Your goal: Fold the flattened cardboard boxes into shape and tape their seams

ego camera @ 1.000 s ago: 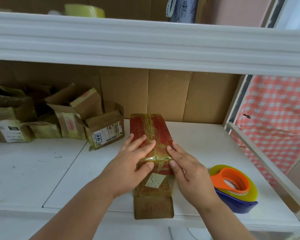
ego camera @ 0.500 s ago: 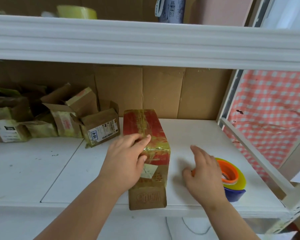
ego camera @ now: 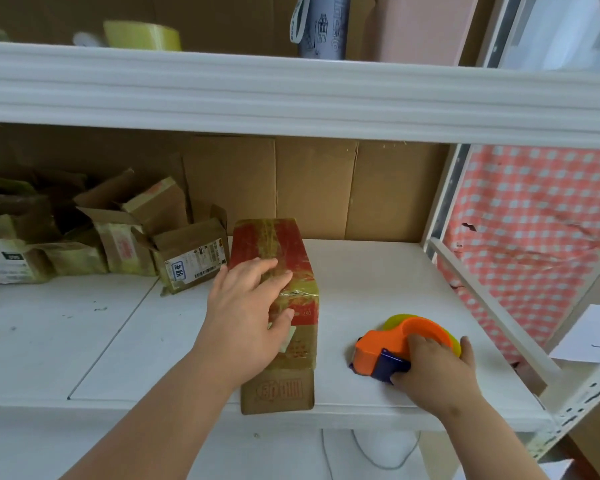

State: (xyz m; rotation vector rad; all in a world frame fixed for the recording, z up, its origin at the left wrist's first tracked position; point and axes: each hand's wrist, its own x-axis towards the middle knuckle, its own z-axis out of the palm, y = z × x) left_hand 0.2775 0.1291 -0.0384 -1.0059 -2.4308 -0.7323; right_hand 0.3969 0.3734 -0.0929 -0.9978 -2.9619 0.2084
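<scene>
The box (ego camera: pixel 274 306), a long red and brown carton wrapped in yellowish tape, lies on the white shelf (ego camera: pixel 378 282) with its near end at the shelf's front edge. The left hand (ego camera: pixel 246 313) rests flat on top of it, fingers straight and slightly spread, thumb lying along the top near the right edge. Just to the right, apart from the box, the right hand (ego camera: pixel 433 368) grips the tape dispenser (ego camera: pixel 395 344), which sits on the shelf: fingers curled over its orange handle, thumb against the blue part at the near side. A yellow roll of tape shows behind the orange frame.

At the back left of the shelf stands a cluster of small opened boxes (ego camera: pixel 125 237), some with labels. Flat cardboard (ego camera: pixel 312 188) lines the back wall. On the upper shelf sit a tape roll (ego camera: pixel 142 35) and a grey printed cup (ego camera: pixel 323 26). To the right hangs a red checked cloth (ego camera: pixel 534 237).
</scene>
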